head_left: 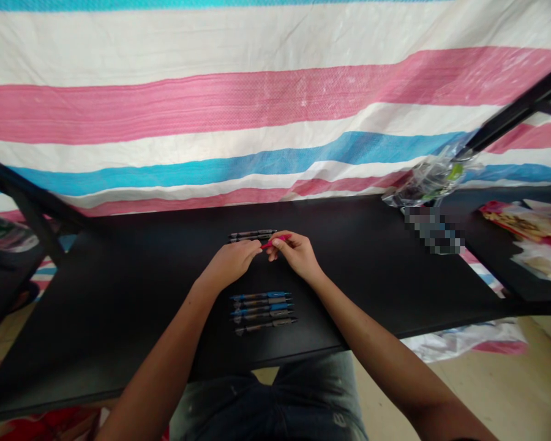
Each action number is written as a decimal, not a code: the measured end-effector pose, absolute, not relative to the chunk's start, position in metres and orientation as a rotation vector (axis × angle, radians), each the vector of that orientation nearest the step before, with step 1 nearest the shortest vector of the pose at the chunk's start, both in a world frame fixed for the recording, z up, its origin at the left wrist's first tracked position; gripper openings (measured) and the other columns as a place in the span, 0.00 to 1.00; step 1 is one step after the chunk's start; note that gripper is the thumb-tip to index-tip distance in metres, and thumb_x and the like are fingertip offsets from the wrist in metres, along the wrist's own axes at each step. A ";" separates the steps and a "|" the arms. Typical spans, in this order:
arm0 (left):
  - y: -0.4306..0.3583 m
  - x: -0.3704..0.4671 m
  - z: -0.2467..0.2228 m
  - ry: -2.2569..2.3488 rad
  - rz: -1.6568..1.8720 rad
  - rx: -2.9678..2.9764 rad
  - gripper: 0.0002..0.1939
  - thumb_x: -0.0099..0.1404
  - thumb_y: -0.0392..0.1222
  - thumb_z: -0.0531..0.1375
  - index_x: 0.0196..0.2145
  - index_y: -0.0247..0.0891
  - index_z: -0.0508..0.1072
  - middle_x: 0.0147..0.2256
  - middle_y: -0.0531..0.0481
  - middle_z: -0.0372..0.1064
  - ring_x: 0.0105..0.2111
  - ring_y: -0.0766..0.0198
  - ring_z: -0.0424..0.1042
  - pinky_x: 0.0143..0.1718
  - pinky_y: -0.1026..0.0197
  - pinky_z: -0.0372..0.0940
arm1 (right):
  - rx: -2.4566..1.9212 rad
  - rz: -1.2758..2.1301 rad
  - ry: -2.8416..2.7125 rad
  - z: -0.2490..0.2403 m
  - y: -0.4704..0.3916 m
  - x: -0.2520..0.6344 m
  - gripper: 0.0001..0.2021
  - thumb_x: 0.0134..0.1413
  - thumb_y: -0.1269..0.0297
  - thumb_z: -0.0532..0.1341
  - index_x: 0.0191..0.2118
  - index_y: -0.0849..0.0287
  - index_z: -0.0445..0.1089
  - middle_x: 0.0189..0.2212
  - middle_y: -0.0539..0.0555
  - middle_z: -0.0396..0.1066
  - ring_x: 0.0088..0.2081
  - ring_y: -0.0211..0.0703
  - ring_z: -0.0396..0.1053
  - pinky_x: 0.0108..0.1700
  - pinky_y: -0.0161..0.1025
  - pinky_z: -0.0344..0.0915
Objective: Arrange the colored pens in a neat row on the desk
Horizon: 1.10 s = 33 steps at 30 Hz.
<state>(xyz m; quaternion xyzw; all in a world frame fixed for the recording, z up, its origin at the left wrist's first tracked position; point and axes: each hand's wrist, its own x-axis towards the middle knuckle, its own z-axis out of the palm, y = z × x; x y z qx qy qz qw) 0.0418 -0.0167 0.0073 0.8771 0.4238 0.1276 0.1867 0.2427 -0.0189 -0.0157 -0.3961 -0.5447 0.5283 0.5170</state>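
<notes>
Both hands meet above the middle of the black table (349,275). My right hand (294,252) pinches a red pen (275,241) between thumb and fingers. The pen's left end reaches my left hand (236,260), whose fingers are curled together at that end; its grip is partly hidden. Just behind the hands lie dark pens (251,234), partly covered by them. Nearer the front edge, several blue and dark pens (262,310) lie side by side in a group, pointing left to right, below and between the wrists.
At the table's back right sit a clear plastic bag (425,180) and a blurred-out object (434,231). Packets (526,223) lie on a dark surface farther right. Black metal bars slant up at both sides. A striped sheet (211,104) hangs behind the table.
</notes>
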 end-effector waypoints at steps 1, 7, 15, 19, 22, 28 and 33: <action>-0.017 0.043 0.007 1.189 0.367 2.461 0.15 0.78 0.41 0.46 0.41 0.38 0.72 0.40 0.44 0.76 0.41 0.55 0.75 0.43 0.58 0.65 | -0.947 1.270 -1.309 -0.016 -0.019 0.242 0.20 0.55 0.44 0.68 0.34 0.59 0.73 0.24 0.52 0.78 0.22 0.40 0.75 0.27 0.37 0.72; -0.016 0.042 0.003 1.161 0.420 2.401 0.15 0.78 0.41 0.48 0.51 0.40 0.72 0.46 0.44 0.77 0.46 0.54 0.76 0.46 0.57 0.67 | -0.887 1.234 -1.318 -0.016 -0.018 0.243 0.21 0.59 0.42 0.64 0.38 0.56 0.68 0.27 0.52 0.79 0.26 0.41 0.77 0.31 0.39 0.74; -0.010 0.035 -0.002 1.252 0.496 2.461 0.16 0.77 0.38 0.48 0.52 0.39 0.75 0.53 0.41 0.74 0.53 0.53 0.73 0.56 0.53 0.67 | -0.824 1.284 -1.295 -0.012 -0.019 0.246 0.20 0.61 0.43 0.63 0.41 0.57 0.70 0.37 0.57 0.81 0.33 0.43 0.79 0.37 0.42 0.76; -0.011 0.037 -0.003 1.243 0.506 2.464 0.16 0.77 0.39 0.48 0.50 0.40 0.75 0.52 0.41 0.74 0.51 0.54 0.74 0.55 0.53 0.67 | -0.831 1.275 -1.315 -0.013 -0.019 0.246 0.19 0.62 0.44 0.63 0.40 0.57 0.72 0.35 0.56 0.80 0.32 0.43 0.78 0.39 0.43 0.77; -0.012 0.038 -0.003 1.237 0.507 2.450 0.16 0.77 0.39 0.48 0.50 0.40 0.76 0.50 0.42 0.75 0.50 0.55 0.75 0.55 0.54 0.67 | -0.834 1.289 -1.323 -0.014 -0.018 0.245 0.20 0.62 0.43 0.63 0.40 0.58 0.73 0.34 0.56 0.80 0.33 0.43 0.78 0.40 0.44 0.77; -0.014 0.040 -0.004 1.197 0.517 2.428 0.15 0.77 0.39 0.49 0.47 0.39 0.75 0.44 0.43 0.75 0.46 0.56 0.75 0.50 0.57 0.67 | -0.859 1.267 -1.394 -0.017 -0.017 0.243 0.19 0.62 0.45 0.64 0.40 0.58 0.74 0.33 0.55 0.79 0.33 0.42 0.76 0.41 0.42 0.75; -0.013 0.040 -0.005 1.175 0.534 2.424 0.14 0.77 0.38 0.49 0.45 0.37 0.75 0.43 0.42 0.75 0.44 0.55 0.75 0.49 0.56 0.67 | -0.878 1.254 -1.453 -0.020 -0.016 0.244 0.19 0.63 0.45 0.63 0.41 0.58 0.74 0.33 0.54 0.76 0.34 0.42 0.74 0.42 0.42 0.73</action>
